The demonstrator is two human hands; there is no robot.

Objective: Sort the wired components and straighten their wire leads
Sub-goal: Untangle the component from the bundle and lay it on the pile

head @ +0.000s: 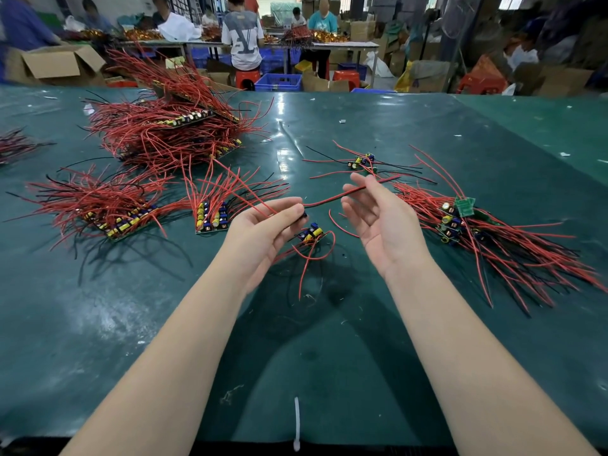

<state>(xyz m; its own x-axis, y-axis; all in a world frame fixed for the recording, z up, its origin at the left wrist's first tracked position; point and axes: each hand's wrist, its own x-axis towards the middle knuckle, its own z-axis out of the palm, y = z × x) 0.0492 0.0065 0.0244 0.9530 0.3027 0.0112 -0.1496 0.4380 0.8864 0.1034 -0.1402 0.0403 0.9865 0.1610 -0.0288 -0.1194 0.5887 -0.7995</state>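
My left hand (pixel 266 225) pinches a small wired circuit board (pixel 311 234) by its leads, just above the green table mat (pixel 230 324). A red-and-black lead pair (pixel 342 195) stretches from that pinch up and right, past the fingers of my right hand (pixel 378 222). My right hand is palm-up with relaxed, spread fingers and holds nothing; the lead runs behind its fingertips. More red leads loop below the held board.
Stacks of boards with red leads lie at left (pixel 112 212) and centre-left (pixel 212 215). A big heap (pixel 171 126) sits behind them. A loose pile (pixel 467 225) is at right, a few boards (pixel 362 161) beyond my hands. A white cable tie (pixel 297 422) lies near the front edge.
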